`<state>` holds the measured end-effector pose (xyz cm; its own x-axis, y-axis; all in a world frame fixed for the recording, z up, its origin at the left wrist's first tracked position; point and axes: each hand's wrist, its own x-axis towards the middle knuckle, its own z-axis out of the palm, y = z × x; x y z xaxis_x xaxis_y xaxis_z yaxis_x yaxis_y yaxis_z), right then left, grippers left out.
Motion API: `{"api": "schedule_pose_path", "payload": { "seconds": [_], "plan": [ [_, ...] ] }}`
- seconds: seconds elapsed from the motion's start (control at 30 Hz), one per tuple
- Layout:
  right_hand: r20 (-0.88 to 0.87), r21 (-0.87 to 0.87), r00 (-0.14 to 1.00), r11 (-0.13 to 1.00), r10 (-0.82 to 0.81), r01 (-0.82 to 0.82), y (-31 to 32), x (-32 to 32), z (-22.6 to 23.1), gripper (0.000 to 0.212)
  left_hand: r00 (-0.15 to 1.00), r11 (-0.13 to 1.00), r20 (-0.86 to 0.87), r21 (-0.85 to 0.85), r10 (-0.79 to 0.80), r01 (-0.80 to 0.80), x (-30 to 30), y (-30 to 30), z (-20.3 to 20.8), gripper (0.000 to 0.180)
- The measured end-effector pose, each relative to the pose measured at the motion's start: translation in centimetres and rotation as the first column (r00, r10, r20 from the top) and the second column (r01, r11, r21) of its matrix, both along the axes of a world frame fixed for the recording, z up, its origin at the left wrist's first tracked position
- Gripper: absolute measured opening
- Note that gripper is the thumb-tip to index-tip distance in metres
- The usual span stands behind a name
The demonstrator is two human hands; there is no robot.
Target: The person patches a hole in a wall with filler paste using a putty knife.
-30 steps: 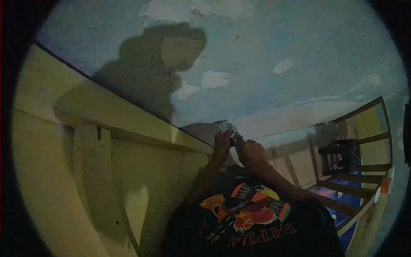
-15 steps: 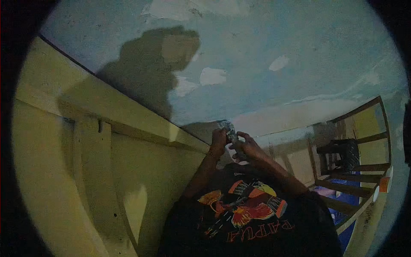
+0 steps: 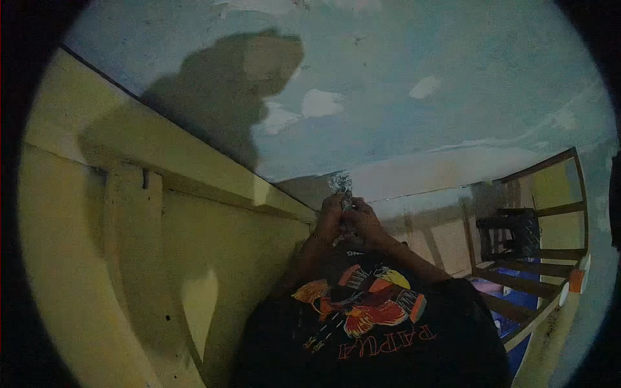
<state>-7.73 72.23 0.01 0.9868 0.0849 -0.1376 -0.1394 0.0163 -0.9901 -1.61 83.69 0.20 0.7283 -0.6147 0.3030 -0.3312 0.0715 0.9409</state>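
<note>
The left hand (image 3: 332, 212) and right hand (image 3: 365, 221) share a closed grip around a crumpled, silvery, foil-like bundle (image 3: 340, 182), apparently flanked for steadiness, its top jutting toward twelve o'clock, with a black, printed cloth T-shirt (image 3: 372, 323) at six.

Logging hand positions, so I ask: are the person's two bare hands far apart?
No, the bare left hand and bare right hand are close together at the crumpled, silvery, foil-like thing.
</note>
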Motion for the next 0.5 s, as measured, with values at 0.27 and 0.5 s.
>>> {"api": "schedule_pose_path", "payload": {
  "seconds": [0.27,0.5],
  "plan": [
    [0.283,-0.431,0.943,0.901,0.174,-0.038,1.2,1.1,-1.8,0.036,0.422,1.000,-0.906,0.022,0.024,-0.010,2.1,0.3,0.5,0.027],
    [-0.253,0.056,0.951,0.978,-0.179,0.199,1.7,0.7,7.8,0.035,0.982,0.973,-0.133,0.203,0.137,-0.109,-0.2,0.2,2.6,0.027]
  ]
}}
